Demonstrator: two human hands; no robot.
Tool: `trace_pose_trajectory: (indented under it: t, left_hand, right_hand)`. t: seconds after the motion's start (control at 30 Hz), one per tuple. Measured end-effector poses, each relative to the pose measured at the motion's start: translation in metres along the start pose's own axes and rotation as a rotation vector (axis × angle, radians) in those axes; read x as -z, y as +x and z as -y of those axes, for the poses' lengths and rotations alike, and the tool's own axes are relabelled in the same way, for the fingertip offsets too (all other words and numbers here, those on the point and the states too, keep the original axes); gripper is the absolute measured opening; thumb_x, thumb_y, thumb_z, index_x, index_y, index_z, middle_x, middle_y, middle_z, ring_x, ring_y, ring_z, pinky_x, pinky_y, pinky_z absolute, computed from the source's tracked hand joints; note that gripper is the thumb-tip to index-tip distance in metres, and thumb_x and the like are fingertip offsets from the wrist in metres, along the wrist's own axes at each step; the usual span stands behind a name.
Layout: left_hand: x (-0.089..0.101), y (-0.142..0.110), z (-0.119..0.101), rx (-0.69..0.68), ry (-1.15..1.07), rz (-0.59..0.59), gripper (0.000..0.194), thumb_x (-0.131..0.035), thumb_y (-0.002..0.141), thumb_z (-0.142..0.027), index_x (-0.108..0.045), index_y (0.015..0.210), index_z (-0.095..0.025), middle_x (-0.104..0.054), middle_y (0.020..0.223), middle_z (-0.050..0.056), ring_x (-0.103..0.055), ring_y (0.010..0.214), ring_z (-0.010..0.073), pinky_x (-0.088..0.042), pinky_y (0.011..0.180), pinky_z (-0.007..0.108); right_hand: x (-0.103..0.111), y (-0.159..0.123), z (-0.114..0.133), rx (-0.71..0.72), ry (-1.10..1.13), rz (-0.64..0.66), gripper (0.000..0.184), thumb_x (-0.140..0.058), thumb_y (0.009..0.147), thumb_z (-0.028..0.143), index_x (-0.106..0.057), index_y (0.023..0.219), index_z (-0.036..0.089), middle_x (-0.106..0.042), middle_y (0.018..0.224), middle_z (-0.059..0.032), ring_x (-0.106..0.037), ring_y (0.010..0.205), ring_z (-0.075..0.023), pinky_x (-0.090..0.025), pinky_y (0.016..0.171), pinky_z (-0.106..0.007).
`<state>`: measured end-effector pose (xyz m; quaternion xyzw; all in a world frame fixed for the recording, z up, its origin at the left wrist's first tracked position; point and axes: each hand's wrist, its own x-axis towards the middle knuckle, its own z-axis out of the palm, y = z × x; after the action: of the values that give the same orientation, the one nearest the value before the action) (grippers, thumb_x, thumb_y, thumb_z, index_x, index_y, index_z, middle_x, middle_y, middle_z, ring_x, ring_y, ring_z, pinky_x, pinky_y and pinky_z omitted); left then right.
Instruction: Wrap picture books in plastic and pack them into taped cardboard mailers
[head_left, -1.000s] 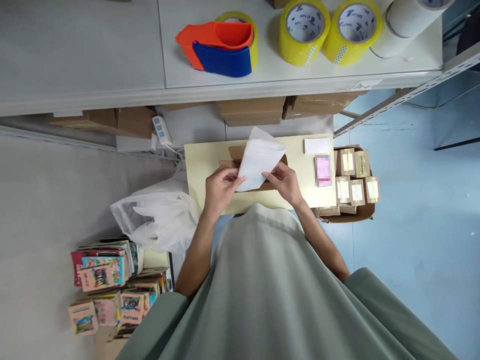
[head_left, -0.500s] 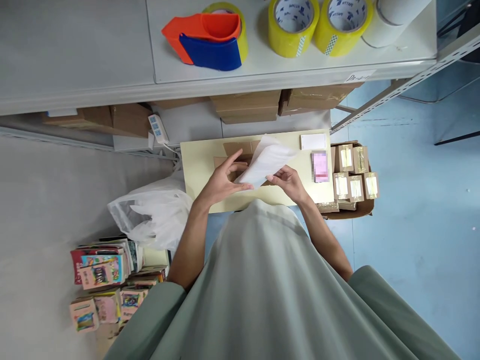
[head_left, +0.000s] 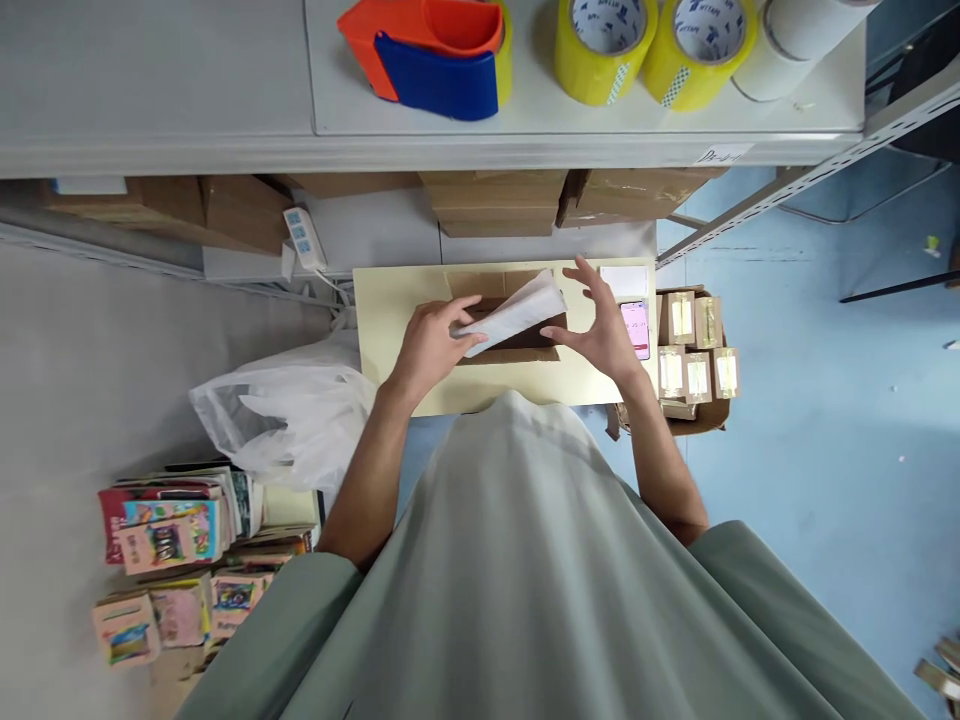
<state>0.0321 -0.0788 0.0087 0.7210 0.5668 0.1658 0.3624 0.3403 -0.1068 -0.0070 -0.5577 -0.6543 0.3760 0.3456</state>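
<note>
A folded white sheet-like wrap (head_left: 517, 314) is held at its left end by my left hand (head_left: 435, 345), thumb below and fingers above. It lies slanted over an open cardboard box (head_left: 514, 355), whose dark inside shows beneath it. What the wrap contains, if anything, cannot be seen. By the right end of the wrap my right hand (head_left: 600, 330) is open, thumb and fingers spread apart, its thumb near the box's right side. The box stands on a pale yellow tabletop (head_left: 397, 300).
A phone (head_left: 636, 328) lies to the right on the tabletop. Beyond it stands a carton of small taped boxes (head_left: 696, 375). At left are a white plastic bag (head_left: 300, 410) and stacked books (head_left: 172, 530). The shelf above holds a tape dispenser (head_left: 435, 70) and yellow tape rolls (head_left: 607, 55).
My right hand has let go of the white wrap and spread open, moving slightly right and up. The wrap has come down flatter over the box, and more of the box's inside shows.
</note>
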Motion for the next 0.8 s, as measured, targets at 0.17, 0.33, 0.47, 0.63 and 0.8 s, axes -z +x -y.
trace_pose_trajectory:
  t: [0.17,0.33,0.47,0.63,0.8]
  left_hand:
    - [-0.007,0.012,0.008,-0.076,0.067,0.052,0.055,-0.084,0.098,-0.04,-0.074,0.151,-0.029,-0.084,0.114,0.008,-0.068,0.126,0.038,-0.044,0.125,0.06]
    - [-0.017,0.02,0.02,-0.106,0.062,0.063,0.055,-0.084,0.096,-0.041,-0.075,0.149,-0.027,-0.085,0.114,0.009,-0.069,0.121,0.0394,-0.047,0.121,0.061]
    - [-0.027,0.029,0.036,-0.058,0.065,0.082,0.046,-0.088,0.092,-0.036,-0.077,0.134,-0.024,-0.085,0.114,0.011,-0.073,0.117,0.0383,-0.051,0.116,0.057]
    - [-0.049,0.046,0.055,0.02,0.115,0.169,0.033,-0.08,0.094,-0.022,-0.073,0.125,-0.024,-0.084,0.12,0.012,-0.076,0.115,0.0357,-0.059,0.101,0.05]
    - [-0.069,0.052,0.057,-0.008,0.286,0.22,0.035,-0.068,0.097,-0.014,-0.069,0.131,-0.02,-0.076,0.134,0.018,-0.073,0.122,0.0364,-0.056,0.108,0.052]
  right_hand:
    - [-0.019,0.018,0.011,0.076,-0.297,0.128,0.093,-0.086,0.097,0.05,-0.04,0.176,0.035,-0.054,0.171,-0.0124,-0.037,0.168,-0.0463,-0.031,0.136,-0.079]
    - [-0.034,0.03,-0.002,0.038,-0.392,0.227,0.05,-0.079,0.103,0.037,-0.069,0.151,0.026,-0.075,0.141,-0.0124,-0.056,0.151,-0.0433,-0.019,0.14,-0.08]
    - [-0.04,0.031,-0.01,0.011,-0.425,0.26,0.032,-0.068,0.108,0.03,-0.075,0.138,0.023,-0.081,0.131,-0.0116,-0.067,0.137,-0.0399,-0.023,0.14,-0.074]
    - [-0.054,0.037,-0.024,-0.029,-0.596,0.304,0.03,-0.058,0.108,0.016,-0.072,0.134,0.016,-0.083,0.127,-0.0166,-0.074,0.124,-0.0359,-0.035,0.134,-0.061]
    - [-0.068,0.043,-0.043,-0.057,-0.709,0.348,0.029,-0.059,0.105,0.013,-0.079,0.125,0.012,-0.085,0.111,-0.0187,-0.076,0.114,-0.0351,-0.037,0.13,-0.056]
